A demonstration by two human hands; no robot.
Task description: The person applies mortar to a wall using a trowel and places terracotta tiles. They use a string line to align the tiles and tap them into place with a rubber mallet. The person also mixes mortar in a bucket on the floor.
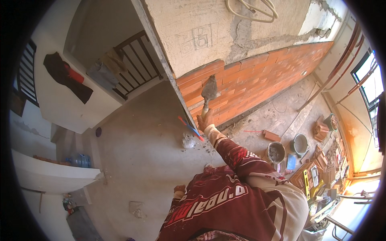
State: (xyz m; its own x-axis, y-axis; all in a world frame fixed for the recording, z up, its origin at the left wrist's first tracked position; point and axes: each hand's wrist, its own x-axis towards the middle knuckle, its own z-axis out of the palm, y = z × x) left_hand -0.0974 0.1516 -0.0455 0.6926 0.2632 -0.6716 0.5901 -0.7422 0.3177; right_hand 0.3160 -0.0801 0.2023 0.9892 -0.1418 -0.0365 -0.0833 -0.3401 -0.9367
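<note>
My right hand (pixel 205 118) grips the handle of a trowel, whose grey, mortar-coated blade (pixel 210 89) is raised against the orange brick facing (pixel 261 76) near its near edge. Below my right hand, a blue-and-red object (pixel 194 133) lies at the wall's corner, beside a crumpled clear plastic bag (pixel 188 141) on the floor. My left hand (pixel 179 188) is low beside my body, partly hidden by the maroon jersey, with its fingers curled; I cannot make out anything in it.
At right stand a bucket of grey mix (pixel 276 152), a grey basin (pixel 299 143), stacked bricks (pixel 320 131) and piled tools (pixel 311 184); pipes (pixel 341 68) run along the wall. At left are a railing (pixel 140 60), a draped dark cloth (pixel 68 78), a low ledge (pixel 48 164) and water jugs (pixel 82 160).
</note>
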